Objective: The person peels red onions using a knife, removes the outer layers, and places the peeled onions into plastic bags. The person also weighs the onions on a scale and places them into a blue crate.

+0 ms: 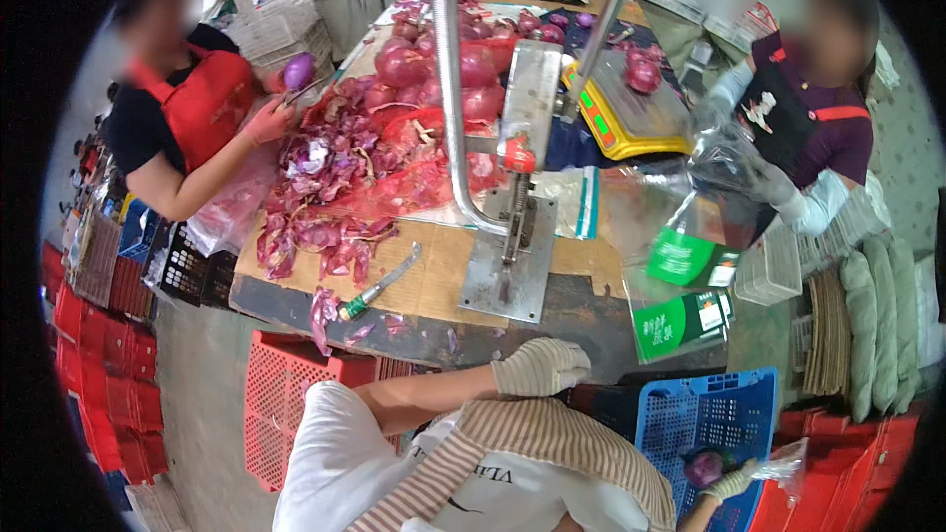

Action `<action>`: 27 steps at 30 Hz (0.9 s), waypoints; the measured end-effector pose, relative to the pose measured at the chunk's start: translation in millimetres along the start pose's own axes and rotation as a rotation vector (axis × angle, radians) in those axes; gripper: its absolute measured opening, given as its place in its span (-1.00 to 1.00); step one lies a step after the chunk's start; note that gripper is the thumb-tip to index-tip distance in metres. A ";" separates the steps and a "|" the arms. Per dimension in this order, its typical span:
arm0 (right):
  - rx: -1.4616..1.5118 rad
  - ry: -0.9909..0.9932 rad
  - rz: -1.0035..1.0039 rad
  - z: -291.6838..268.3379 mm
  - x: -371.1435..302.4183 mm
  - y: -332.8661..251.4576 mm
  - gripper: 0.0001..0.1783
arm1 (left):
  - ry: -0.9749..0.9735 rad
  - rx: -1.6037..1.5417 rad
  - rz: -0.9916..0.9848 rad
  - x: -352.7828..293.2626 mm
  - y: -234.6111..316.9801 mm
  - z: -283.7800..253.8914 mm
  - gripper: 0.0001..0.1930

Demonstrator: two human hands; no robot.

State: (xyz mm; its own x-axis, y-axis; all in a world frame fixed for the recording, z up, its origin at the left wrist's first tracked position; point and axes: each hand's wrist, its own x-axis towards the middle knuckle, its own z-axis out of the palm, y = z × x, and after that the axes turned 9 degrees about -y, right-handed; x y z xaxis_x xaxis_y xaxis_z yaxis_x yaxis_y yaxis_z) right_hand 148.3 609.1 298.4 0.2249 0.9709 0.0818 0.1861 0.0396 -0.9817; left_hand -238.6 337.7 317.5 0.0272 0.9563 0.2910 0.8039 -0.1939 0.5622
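Observation:
My left hand (540, 367), in a pale knit glove, lies at the table's near edge with its fingers curled together; nothing shows in it. Low at the right, my gloved right hand (731, 483) is closed on a clear plastic bag (783, 468), whose loose end sticks out to the right. Against its fingertips is a dark purple-red onion (704, 469), over the blue plastic basket (658, 422). Whether the onion is inside the bag I cannot tell. Beyond my left hand stands a metal bench device (507, 271) with a lever and a red part.
Onion skins (330, 153) and red-netted onions (434, 69) cover the table's far left. A knife (382, 281) lies near the front. Further right are a yellow scale (616, 128) and green-labelled bags (680, 325). Two co-workers stand left and right; the left one holds an onion (299, 71).

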 end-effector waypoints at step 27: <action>-0.103 0.128 0.044 -36.6 49.5 107.9 -0.68 | -0.295 0.010 -0.039 26.6 -7.9 31.3 -0.66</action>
State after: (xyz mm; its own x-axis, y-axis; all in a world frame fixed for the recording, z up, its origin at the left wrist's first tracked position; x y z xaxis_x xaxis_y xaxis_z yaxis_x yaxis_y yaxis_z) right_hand 214.5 652.7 202.8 0.3539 0.9329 0.0665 0.2686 -0.0332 -0.9627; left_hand -225.7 371.5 296.6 0.1661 0.9856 0.0311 0.8133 -0.1548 0.5609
